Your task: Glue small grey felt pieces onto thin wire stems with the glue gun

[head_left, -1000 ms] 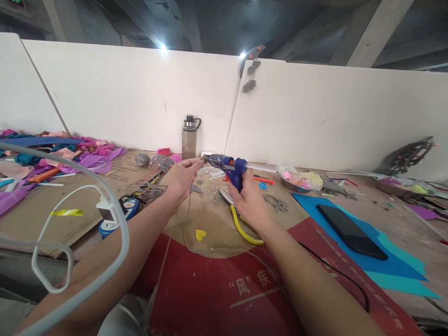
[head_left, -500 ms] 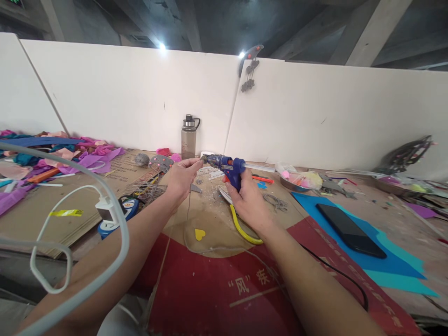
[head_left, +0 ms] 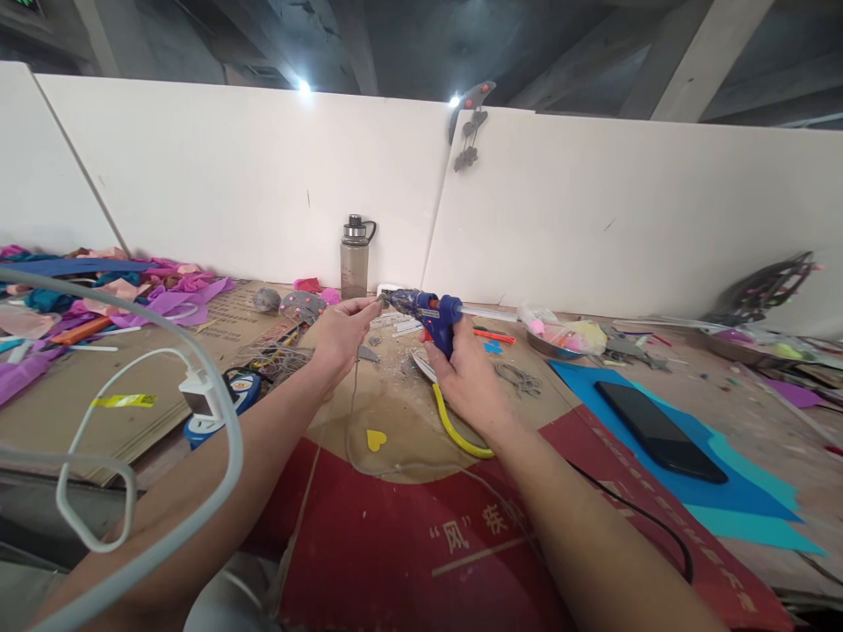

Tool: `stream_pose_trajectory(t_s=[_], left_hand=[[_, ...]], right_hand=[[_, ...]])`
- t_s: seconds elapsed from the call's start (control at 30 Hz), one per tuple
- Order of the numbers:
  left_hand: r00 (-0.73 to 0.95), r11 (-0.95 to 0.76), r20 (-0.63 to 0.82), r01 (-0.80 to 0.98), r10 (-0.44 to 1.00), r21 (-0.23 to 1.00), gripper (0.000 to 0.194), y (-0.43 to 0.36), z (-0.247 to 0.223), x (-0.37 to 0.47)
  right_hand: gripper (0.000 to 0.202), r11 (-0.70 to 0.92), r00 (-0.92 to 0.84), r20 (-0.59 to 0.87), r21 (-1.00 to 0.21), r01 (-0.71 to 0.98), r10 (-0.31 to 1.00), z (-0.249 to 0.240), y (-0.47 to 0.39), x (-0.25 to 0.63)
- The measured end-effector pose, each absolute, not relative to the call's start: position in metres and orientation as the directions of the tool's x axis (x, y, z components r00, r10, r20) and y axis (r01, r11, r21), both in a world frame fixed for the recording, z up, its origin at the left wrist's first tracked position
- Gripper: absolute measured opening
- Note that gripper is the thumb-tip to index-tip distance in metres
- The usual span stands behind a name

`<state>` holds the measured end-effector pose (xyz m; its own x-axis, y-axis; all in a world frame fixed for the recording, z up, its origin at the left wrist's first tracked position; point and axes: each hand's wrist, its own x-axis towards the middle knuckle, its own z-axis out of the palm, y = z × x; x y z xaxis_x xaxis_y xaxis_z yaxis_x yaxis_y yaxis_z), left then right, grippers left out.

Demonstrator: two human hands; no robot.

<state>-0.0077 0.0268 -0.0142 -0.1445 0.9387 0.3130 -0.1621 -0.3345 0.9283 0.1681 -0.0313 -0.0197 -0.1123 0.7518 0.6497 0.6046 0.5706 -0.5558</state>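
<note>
My right hand (head_left: 471, 373) is wrapped round the handle of a blue hot glue gun (head_left: 421, 305), with a clear glue stick (head_left: 487, 312) out of its back end. The gun's nozzle points left, right at the fingertips of my left hand (head_left: 343, 335). Those fingers pinch the end of a thin grey yarn (head_left: 356, 395), which hangs down and runs across the cardboard (head_left: 388, 421). What exactly sits at the nozzle is too small to make out. Below the hands lie a yellow felt heart (head_left: 376, 440) and scissors with yellow handles (head_left: 454, 430).
A water bottle (head_left: 354, 259) stands by the white partition (head_left: 263, 175). At right, a black phone (head_left: 659, 430) rests on blue sheets. Wire and a power strip (head_left: 220, 412) lie left, near coloured paper scraps (head_left: 177, 298). A white cable (head_left: 230, 439) loops across the left foreground.
</note>
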Motion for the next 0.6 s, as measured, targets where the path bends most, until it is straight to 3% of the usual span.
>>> stream_pose_trajectory(t_s=[0.23, 0.4, 0.5, 0.6], left_hand=[[-0.106, -0.286, 0.268, -0.229, 0.957, 0.93, 0.03, 0.031, -0.016, -0.011], [-0.099, -0.238, 0.22, -0.254, 0.971, 0.937, 0.028, 0.032, -0.016, -0.013], [-0.088, -0.239, 0.224, -0.232, 0.971, 0.943, 0.027, 0.031, -0.016, -0.012], [-0.085, -0.254, 0.242, -0.191, 0.966, 0.948, 0.028, 0.028, -0.016, -0.008]], right_hand=[[0.03, 0.59, -0.062, 0.64, -0.66, 0.465, 0.766, -0.021, -0.026, 0.171], [0.027, 0.416, 0.036, 0.436, -0.877, 0.24, 0.899, -0.027, -0.002, 0.19], [0.014, 0.241, 0.107, 0.31, -0.878, 0.414, 0.945, -0.036, 0.019, 0.208], [0.006, 0.051, 0.166, 0.249, -0.682, 0.729, 0.954, -0.047, 0.034, 0.224]])
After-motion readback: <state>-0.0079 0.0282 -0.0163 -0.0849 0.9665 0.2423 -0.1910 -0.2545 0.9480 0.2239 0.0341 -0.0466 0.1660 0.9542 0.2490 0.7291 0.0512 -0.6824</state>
